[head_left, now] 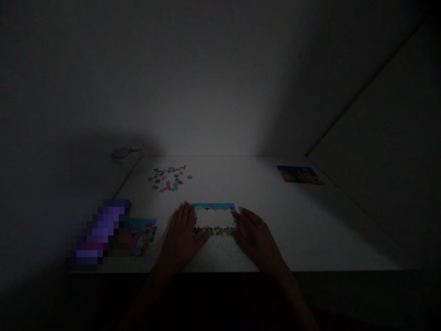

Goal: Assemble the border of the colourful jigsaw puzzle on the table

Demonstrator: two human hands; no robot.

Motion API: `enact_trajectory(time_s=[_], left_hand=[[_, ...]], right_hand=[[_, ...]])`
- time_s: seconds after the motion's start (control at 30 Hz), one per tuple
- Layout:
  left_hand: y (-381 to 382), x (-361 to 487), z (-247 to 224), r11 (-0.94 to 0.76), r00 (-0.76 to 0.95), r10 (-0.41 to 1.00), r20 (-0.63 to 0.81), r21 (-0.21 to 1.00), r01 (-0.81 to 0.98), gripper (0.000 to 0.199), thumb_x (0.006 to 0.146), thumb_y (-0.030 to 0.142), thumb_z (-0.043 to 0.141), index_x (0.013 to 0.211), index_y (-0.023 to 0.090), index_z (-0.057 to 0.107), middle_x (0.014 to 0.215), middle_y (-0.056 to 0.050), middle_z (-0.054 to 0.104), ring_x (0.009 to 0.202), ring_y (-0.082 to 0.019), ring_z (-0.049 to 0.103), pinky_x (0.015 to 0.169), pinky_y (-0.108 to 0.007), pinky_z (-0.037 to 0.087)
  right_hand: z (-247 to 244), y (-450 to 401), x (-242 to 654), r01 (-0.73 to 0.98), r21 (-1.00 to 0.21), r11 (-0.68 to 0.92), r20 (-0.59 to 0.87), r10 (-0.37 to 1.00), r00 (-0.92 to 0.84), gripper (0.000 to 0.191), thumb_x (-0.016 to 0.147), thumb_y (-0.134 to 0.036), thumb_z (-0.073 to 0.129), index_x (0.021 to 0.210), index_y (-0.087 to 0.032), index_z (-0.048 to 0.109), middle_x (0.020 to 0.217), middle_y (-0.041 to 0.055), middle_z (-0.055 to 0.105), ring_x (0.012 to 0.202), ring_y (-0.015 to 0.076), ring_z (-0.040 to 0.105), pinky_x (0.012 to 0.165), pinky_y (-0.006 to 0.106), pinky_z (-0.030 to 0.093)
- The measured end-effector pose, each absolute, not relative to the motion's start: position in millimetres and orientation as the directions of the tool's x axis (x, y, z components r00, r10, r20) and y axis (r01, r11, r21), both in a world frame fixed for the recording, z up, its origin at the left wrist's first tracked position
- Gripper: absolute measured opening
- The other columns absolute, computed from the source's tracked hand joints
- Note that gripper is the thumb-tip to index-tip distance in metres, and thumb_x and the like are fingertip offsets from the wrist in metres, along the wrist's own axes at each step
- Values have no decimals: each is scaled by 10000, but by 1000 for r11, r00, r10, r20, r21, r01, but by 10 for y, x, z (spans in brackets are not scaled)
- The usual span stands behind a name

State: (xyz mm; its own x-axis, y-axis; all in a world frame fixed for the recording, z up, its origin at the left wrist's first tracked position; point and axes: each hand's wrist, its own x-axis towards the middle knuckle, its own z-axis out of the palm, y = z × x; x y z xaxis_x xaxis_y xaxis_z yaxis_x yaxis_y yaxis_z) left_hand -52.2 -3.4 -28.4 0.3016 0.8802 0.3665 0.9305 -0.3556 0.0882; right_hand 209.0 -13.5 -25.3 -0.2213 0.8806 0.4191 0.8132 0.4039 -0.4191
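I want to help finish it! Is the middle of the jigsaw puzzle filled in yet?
No, the jigsaw puzzle has only its border joined, and the white table shows through the middle.

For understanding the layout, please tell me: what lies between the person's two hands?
In the head view, a partly built jigsaw puzzle lies between the left hand and the right hand.

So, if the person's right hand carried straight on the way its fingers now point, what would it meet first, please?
Most likely the partly assembled jigsaw puzzle border, at its right side. The right hand is already at that edge, though the dim picture makes it hard to tell whether they touch.
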Motion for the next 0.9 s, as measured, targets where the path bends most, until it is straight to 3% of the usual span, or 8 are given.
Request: enact_trajectory(time_s=[0.17,0.53,0.9], left_hand=[[-42,-538,-257,-359,305,895,326,119,926,815,933,665,336,1500,91,220,1541,-227,325,1442,-333,296,1136,-513,327],[-66,-505,-206,-316,259,926,273,191,929,816,912,658,397,1444,44,329,1531,-248,331,1458,-334,251,1166,-510,284],[-91,-509,-145,-307,247,937,245,248,919,816,901,651,426,1450,59,312,1543,-237,313,1469,-330,219,1173,-524,278]], right_hand=[[-285,-140,2115,803,-418,425,413,876,-248,513,921,-380,533,1416,-250,490,1425,115,533,1323,298,483,1046,536,459],[-245,-141,2090,820,-404,406,386,888,-250,486,943,-432,502,1368,-202,547,1402,145,545,1302,292,500,1059,506,452],[-252,-117,2081,826,-375,420,409,875,-259,499,949,-472,479,1374,-221,551,1365,130,579,1273,308,527,1044,540,465]])
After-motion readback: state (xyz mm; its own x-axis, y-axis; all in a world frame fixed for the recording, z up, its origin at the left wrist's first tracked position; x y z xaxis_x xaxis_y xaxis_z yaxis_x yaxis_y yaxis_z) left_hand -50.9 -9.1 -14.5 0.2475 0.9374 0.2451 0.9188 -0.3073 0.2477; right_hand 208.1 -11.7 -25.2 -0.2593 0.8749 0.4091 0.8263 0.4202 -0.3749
